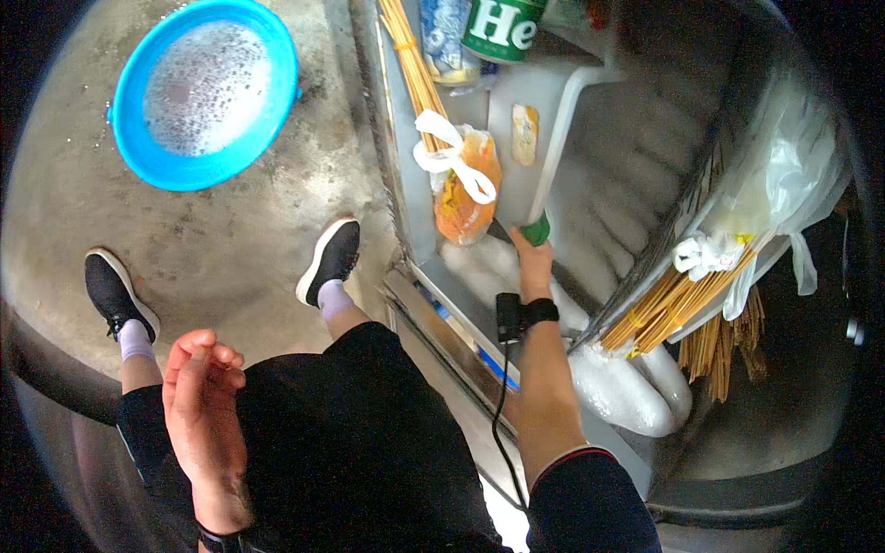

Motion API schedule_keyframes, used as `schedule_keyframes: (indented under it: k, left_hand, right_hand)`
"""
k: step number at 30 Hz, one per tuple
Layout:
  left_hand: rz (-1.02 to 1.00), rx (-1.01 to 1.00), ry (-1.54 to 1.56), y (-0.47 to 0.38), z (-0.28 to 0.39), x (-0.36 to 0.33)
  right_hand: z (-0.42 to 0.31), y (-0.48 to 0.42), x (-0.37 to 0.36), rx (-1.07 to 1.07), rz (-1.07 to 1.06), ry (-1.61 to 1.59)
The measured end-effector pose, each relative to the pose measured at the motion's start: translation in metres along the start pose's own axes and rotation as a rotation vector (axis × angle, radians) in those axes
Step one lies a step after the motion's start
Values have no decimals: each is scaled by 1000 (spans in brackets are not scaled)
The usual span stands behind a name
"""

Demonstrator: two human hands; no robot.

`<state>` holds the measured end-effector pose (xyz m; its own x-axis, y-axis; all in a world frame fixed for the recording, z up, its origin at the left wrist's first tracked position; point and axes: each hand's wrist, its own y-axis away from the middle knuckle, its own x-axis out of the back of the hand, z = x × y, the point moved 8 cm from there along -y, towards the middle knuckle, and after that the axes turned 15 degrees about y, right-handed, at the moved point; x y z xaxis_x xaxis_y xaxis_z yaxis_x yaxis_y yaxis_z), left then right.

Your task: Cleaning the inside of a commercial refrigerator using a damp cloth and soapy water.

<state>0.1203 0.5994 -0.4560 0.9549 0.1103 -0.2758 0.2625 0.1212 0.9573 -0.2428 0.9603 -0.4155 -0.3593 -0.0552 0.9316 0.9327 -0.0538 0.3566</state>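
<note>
My right hand [534,259] reaches into an open chest-like unit and is closed on a small green item [536,230], perhaps a scrubbing pad or cloth; the view is slightly blurred there. It is near the lower end of a pale bent rail [556,142]. My left hand [207,408] is raised in front of my dark clothing, its fingers curled, with nothing seen in it. To the left of my right hand lies a knotted plastic bag of orange food [469,186], with a bundle of wooden skewers [415,76] beside it.
A blue basin [128,131] of sudsy water stands on the concrete floor [228,276]. A green can-shaped container [503,31] is at the top. Frosty white bags [619,390], bundled skewers [681,304] and a clear plastic bag [767,166] lie to the right.
</note>
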Motion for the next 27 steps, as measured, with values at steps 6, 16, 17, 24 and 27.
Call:
schedule_keyframes:
  k: [6, 16, 17, 24, 27]
  left_hand:
    - [19, -24, 6, 2, 1, 7]
    - [19, 0, -25, -5, -8, -1]
    - [31, 6, -30, -4, -8, -1]
    - [27, -8, -23, -9, -10, -3]
    - [39, -18, -64, -3, -9, -3]
  right_hand:
    - [-138, -46, -6, -128, -407, -844]
    - [-43, -151, -35, -159, -368, -395]
    - [-28, -142, -36, -199, -404, -270]
    - [61, -94, -34, -393, -557, 186]
    - [-1, -80, -37, -391, -492, -88]
